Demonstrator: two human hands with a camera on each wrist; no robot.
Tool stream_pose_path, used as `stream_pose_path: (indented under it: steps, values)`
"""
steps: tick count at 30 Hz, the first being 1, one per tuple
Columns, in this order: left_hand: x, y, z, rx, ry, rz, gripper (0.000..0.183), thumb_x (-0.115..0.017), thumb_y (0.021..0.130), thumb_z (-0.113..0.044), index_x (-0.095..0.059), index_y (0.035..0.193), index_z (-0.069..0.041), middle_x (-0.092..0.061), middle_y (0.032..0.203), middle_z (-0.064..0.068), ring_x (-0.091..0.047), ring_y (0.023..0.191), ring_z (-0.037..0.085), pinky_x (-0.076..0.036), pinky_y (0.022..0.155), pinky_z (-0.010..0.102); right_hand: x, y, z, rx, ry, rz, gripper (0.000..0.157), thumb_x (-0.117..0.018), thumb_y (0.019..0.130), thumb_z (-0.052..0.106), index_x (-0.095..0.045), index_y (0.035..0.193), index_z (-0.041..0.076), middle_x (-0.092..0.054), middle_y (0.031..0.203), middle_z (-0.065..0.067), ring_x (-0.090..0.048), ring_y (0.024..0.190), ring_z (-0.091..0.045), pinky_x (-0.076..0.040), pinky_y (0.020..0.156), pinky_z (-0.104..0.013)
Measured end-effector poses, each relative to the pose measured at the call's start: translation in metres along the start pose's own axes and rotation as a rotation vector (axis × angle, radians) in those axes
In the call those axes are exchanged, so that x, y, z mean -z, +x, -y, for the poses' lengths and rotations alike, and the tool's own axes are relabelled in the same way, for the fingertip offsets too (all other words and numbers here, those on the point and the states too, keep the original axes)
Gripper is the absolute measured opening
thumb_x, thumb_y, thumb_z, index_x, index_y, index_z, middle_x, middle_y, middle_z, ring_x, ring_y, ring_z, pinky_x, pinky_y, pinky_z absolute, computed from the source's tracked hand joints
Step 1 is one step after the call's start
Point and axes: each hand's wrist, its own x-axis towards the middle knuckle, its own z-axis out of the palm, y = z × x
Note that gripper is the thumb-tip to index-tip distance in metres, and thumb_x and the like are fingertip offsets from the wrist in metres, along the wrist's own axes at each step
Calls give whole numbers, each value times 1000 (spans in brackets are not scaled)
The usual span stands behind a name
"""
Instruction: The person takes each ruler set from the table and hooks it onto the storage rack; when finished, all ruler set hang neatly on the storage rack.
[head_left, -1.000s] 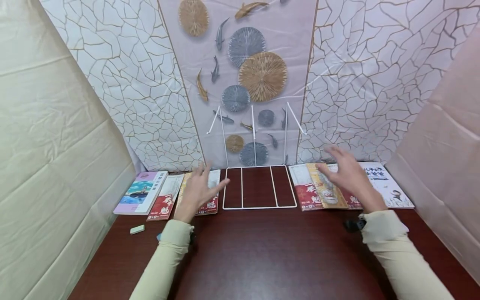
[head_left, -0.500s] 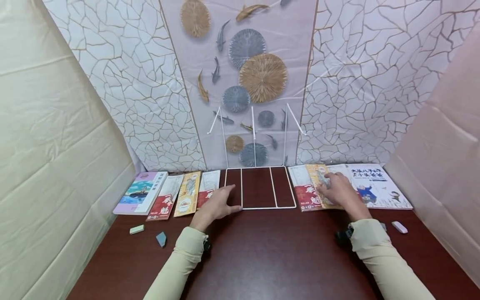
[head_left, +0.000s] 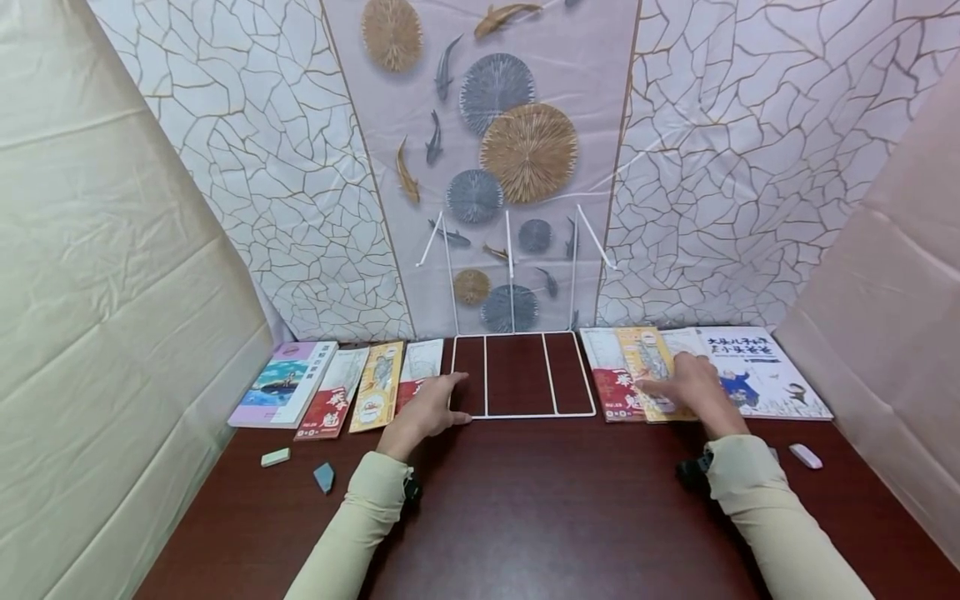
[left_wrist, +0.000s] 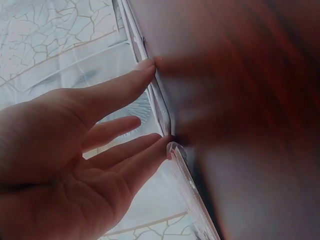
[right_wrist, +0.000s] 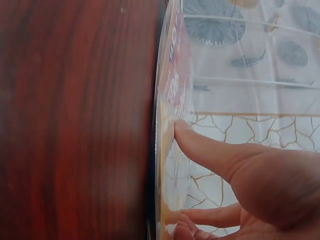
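My left hand (head_left: 423,412) is over the lower right corner of a red-and-white booklet (head_left: 421,367), beside the white wire rack (head_left: 486,375). In the left wrist view its fingers are extended and spread; the thumb tip touches the rack's edge and a forefinger reaches the booklet's corner. My right hand (head_left: 694,387) is on a yellow booklet (head_left: 647,358), which lies flat and partly overlaps another red-and-white booklet (head_left: 609,375). In the right wrist view the thumb (right_wrist: 200,142) presses at one edge of the yellow booklet, and bent fingers touch its other side.
On the left lie a purple-and-white book (head_left: 281,385), a red-and-white booklet (head_left: 330,404) and a yellow one (head_left: 377,387). A large white picture book (head_left: 765,375) lies far right. Small items on the table: a pale green eraser (head_left: 275,457), a blue-grey piece (head_left: 324,477), a white eraser (head_left: 806,456).
Both hands have come down from above the booklets. The left has moved right to the rack's near left corner; the right has settled onto the yellow booklet. The booklets look unmoved.
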Motion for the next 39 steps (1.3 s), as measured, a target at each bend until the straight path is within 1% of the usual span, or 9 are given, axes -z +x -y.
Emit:
stream_pose_path:
  steps: [4, 11, 16, 19, 22, 27, 32, 35, 39]
  values:
    - [2, -1, -1, 17, 3, 12, 72, -84, 83, -24, -52, 144, -5, -61, 140, 18, -55, 131, 32, -44, 112, 44, 2, 2, -4, -60, 60, 34, 73, -81, 77, 58, -56, 100, -7, -53, 86, -18, -50, 71, -27, -45, 54, -32]
    - [3, -1, 1, 36, -1, 18, 67, -84, 83, -25, -55, 142, -9, -61, 139, 16, -55, 131, 31, -44, 112, 44, 6, 3, -6, -87, 111, 34, 89, -76, 82, 55, -49, 130, -15, -58, 113, -30, -55, 87, -32, -48, 66, -36]
    - [3, -1, 2, 35, -2, 20, 64, -83, 83, -25, -57, 140, -9, -62, 138, 15, -55, 131, 31, -45, 111, 45, 8, -1, -7, -66, 237, -28, 71, -64, 95, 41, -42, 138, -11, -55, 124, -33, -62, 93, -32, -54, 67, -35]
    - [3, -1, 2, 17, 0, 21, 63, -83, 83, -25, -59, 138, -8, -63, 137, 16, -56, 130, 31, -45, 111, 45, 10, -2, -7, -38, 338, -86, 62, -61, 98, 32, -41, 140, -9, -57, 124, -33, -66, 84, -29, -57, 62, -32]
    - [3, -2, 2, 6, 0, 20, 61, -83, 83, -24, -60, 137, -7, -63, 136, 15, -57, 129, 30, -45, 111, 45, 13, -3, -3, -1, 440, -139, 60, -59, 98, 28, -39, 144, -7, -57, 130, -33, -68, 88, -30, -59, 62, -31]
    - [4, -2, 3, 4, 5, 10, 61, -85, 82, -25, -61, 136, -8, -65, 134, 14, -58, 128, 29, -46, 110, 44, 18, -5, 9, 116, 605, -196, 62, -58, 101, 32, -34, 148, -2, -54, 140, -29, -63, 103, -20, -60, 75, -28]
    - [4, -3, 5, 1, -7, 8, 62, -85, 81, -25, -61, 136, -8, -65, 133, 15, -59, 125, 28, -47, 108, 44, 14, -11, 29, 344, 759, -213, 54, -59, 102, 22, -35, 142, -4, -56, 134, -29, -63, 98, -3, -60, 80, -26]
    - [3, -2, 5, -2, -6, 4, 62, -85, 81, -26, -61, 136, -9, -66, 133, 15, -60, 122, 27, -48, 107, 44, 7, -15, 42, 472, 842, -181, 46, -61, 100, 12, -38, 136, -4, -61, 128, -25, -67, 99, -6, -61, 82, -28]
    - [4, -2, 6, 2, -5, 4, 61, -85, 81, -27, -62, 135, -10, -66, 132, 15, -61, 118, 26, -49, 105, 43, 0, -21, 58, 561, 885, -114, 39, -63, 98, 7, -43, 131, -1, -64, 124, -20, -70, 103, -13, -61, 84, -36]
